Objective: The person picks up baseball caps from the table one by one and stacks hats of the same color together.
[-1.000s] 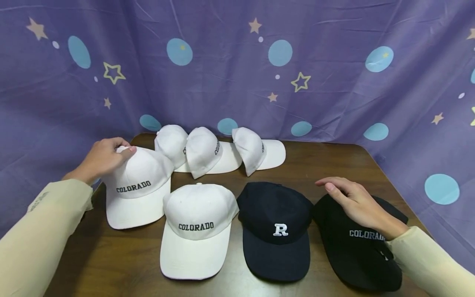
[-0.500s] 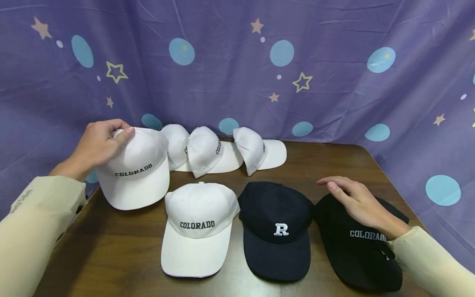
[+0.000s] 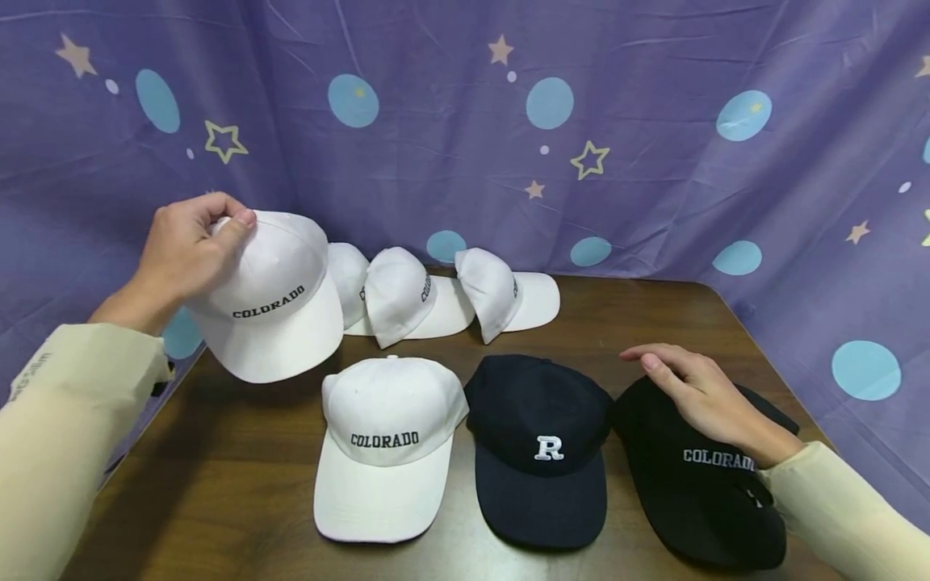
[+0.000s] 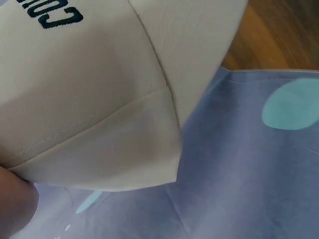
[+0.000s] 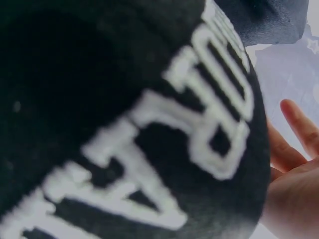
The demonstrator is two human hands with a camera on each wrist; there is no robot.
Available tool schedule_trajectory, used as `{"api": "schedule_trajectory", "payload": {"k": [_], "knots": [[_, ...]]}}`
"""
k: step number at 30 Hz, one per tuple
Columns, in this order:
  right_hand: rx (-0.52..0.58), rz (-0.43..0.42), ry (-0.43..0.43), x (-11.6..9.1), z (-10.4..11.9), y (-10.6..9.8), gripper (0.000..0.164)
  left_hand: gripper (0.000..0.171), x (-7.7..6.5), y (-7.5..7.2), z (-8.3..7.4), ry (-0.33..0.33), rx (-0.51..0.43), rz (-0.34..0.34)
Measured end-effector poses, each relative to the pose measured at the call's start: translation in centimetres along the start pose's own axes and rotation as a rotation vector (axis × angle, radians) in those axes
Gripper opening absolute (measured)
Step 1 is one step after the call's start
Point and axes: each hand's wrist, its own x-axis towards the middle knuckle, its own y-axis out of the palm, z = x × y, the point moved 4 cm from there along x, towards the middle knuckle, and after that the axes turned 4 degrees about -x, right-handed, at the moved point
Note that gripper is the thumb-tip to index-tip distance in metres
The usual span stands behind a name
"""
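My left hand (image 3: 185, 250) pinches a white COLORADO cap (image 3: 265, 266) by the crown and holds it above the table's left side, brim toward me. The same cap fills much of the left wrist view, with a fingertip (image 4: 17, 204) at its lower left. My right hand (image 3: 701, 395) is over a black COLORADO cap (image 3: 697, 492), fingers nearly straight; whether it touches the crown I cannot tell. In the right wrist view the black cap's lettering is close, the palm and fingers (image 5: 299, 129) beyond it. A white COLORADO cap (image 3: 388, 444) and a navy R cap (image 3: 545, 444) lie between the hands.
Three white caps stand along the back of the wooden table (image 3: 617, 315): a left one (image 3: 349, 278) partly hidden, a middle one (image 3: 400, 290) and a right one (image 3: 494, 290). A purple curtain (image 3: 450, 161) with stars and blue ovals hangs behind.
My left hand has lifted the white cap up off the table and slightly back. My right hand and the other caps have stayed in place.
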Motion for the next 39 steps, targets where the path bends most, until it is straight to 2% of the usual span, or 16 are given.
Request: {"api": "schedule_trajectory", "payload": {"k": [6, 10, 20, 31, 39], "knots": [[0.003, 0.013, 0.008, -0.1, -0.1, 0.2, 0.034, 0.024, 0.6, -0.4, -1.2, -0.024, -0.185, 0.001], [0.006, 0.004, -0.002, -0.1, 0.0, 0.2, 0.033, 0.025, 0.6, 0.1, -2.5, -0.02, -0.298, 0.044], [0.048, -0.027, -0.013, 0.0, 0.7, 0.1, 0.034, 0.026, -0.8, 3.4, -6.9, -0.044, -0.557, 0.339], [0.106, -0.054, -0.041, 0.0, 1.1, 0.5, 0.035, 0.023, -3.4, 6.1, -9.6, -0.006, -0.563, 0.5], [0.123, -0.076, -0.066, -0.1, 1.4, 0.6, 0.039, 0.026, -5.2, 7.8, -10.4, -0.02, -0.486, 0.597]]}}
